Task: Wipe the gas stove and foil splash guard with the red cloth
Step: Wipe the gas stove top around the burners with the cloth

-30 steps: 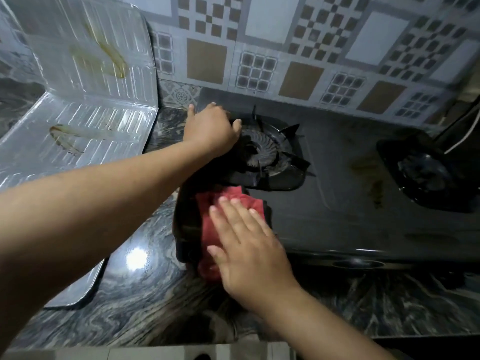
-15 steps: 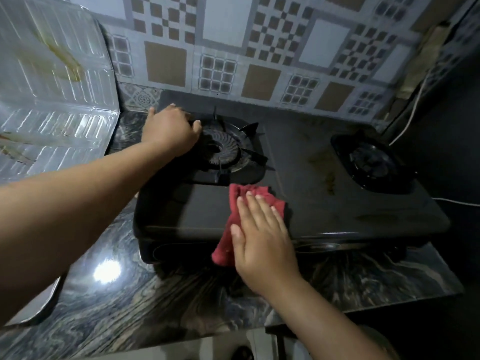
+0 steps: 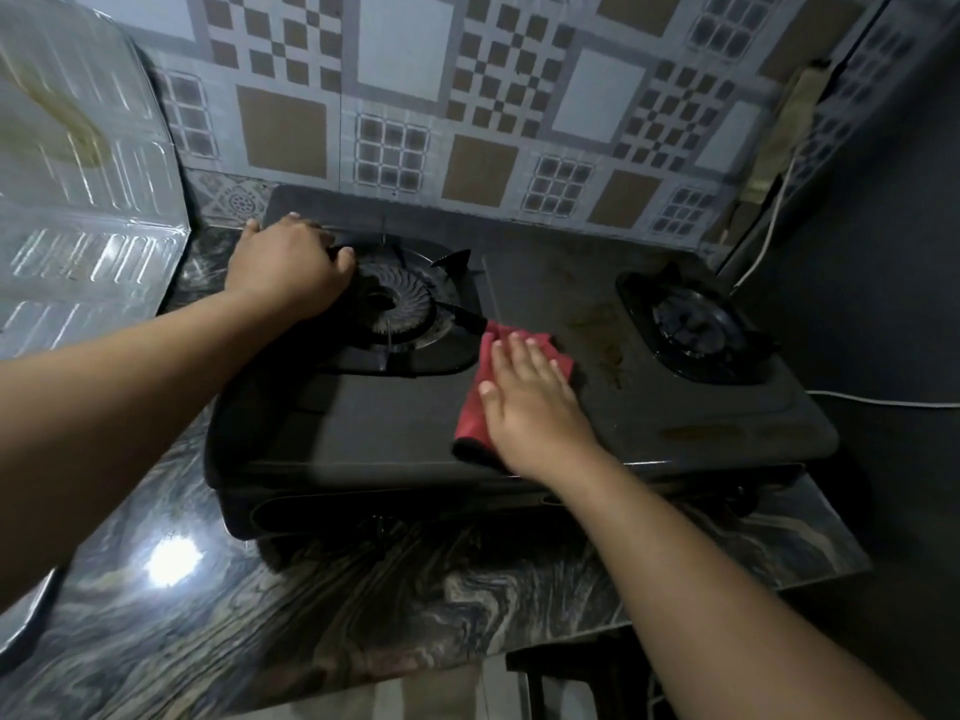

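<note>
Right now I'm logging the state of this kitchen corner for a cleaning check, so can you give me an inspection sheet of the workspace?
Surface: dark marbled countertop, glossy, with a light glare at left.
Job's things: black two-burner gas stove, brownish stains between the burners; red cloth flat on the stove top; foil splash guard at left, streaked with brown grease.
Clutter: nothing seen.
Hands: right hand pressed flat on the cloth, fingers spread; left hand resting at the left burner's pan support.
Cables: a white cable runs along the counter right of the stove; another hangs at the right wall.
Surroundings: patterned tile wall behind.
</note>
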